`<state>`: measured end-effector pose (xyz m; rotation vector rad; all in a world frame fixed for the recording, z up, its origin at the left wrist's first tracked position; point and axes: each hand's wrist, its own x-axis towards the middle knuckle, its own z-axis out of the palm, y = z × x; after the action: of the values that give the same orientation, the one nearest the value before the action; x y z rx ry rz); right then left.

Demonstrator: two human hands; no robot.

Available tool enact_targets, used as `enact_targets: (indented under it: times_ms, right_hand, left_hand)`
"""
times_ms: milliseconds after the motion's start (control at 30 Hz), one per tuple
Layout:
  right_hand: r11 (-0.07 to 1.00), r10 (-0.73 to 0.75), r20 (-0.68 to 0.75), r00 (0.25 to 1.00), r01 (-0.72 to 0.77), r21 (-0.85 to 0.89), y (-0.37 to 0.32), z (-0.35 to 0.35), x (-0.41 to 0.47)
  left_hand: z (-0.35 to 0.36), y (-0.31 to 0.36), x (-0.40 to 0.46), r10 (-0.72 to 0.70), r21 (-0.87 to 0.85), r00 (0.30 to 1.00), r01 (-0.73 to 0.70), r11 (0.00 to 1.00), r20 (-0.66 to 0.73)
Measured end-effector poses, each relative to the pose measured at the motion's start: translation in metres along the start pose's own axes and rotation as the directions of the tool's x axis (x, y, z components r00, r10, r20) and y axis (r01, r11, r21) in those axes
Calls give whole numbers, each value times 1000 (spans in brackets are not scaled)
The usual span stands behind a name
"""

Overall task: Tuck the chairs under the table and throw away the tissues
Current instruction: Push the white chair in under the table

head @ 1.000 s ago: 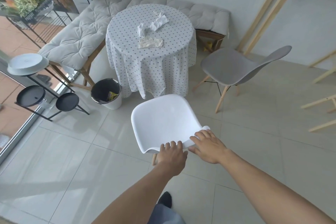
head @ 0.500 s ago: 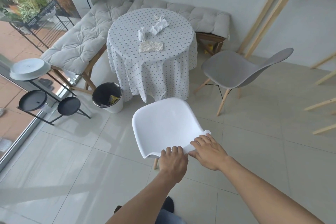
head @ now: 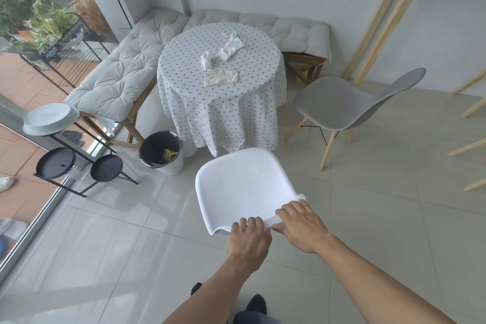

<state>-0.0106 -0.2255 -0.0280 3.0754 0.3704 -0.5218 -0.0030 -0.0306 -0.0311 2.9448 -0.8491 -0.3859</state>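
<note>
You are closing both hands over the top edge of the white chair (head: pixel 244 181)'s backrest, left hand (head: pixel 248 241) and right hand (head: pixel 302 229) side by side, and over the last second its seat front is nearing the table (head: pixel 223 110)'s cloth. It is not tucked yet, the grey chair (head: pixel 342 102) is standing well apart, and the tissues (head: pixel 222 63) are lying untouched on the tabletop.

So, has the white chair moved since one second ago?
Yes, slightly: the white chair has slid forward toward the table, and its front edge now reaches further under the hanging cloth.
</note>
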Motion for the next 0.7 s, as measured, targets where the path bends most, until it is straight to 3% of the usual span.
enact_targets:
  times_ms: [433,700]
  right_hand:
    - [1000,13,-26,1000,-12,11,-56,-25,87]
    - [998,33,29,999,-35,49,-82,-54,164]
  left_hand:
    - [-20,-108,25,-7,5,1000,7,1000,25]
    - [-40,-195,65,71,30,995,-74,997,72]
